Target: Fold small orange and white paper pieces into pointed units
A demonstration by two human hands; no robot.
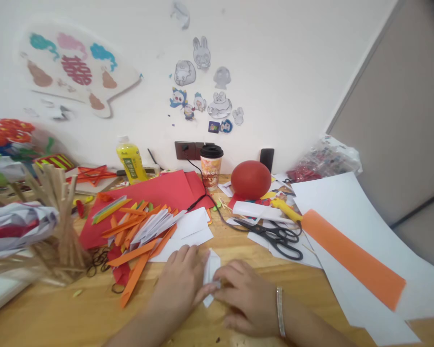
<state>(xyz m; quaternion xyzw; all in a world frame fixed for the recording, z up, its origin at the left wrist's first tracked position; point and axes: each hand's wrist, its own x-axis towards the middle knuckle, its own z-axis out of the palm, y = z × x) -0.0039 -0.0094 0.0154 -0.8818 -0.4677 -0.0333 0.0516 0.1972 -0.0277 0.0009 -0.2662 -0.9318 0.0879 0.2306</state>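
Note:
A small folded piece of white paper point(211, 268) with pointed ends lies on the wooden table between my hands. My left hand point(183, 277) is closed on its left side, the thumb lying over the paper's lower part and the fingers beside its upper part. From the right, my right hand point(244, 294), with a silver bracelet at the wrist, has its thumb and fingertips closed on the paper's right edge. Just beyond my left hand, flat white sheets point(191, 229) lie beside a pile of folded orange strips point(139, 255) and folded white strips point(154, 230).
Black scissors point(275, 236) lie on paper at the right, near a red balloon point(250, 179) and an orange strip point(350, 258). A lidded cup point(210, 168) and a yellow bottle point(130, 161) stand at the back. Wooden sticks point(60, 217) rise at the left. A black cable point(217, 212) crosses the table.

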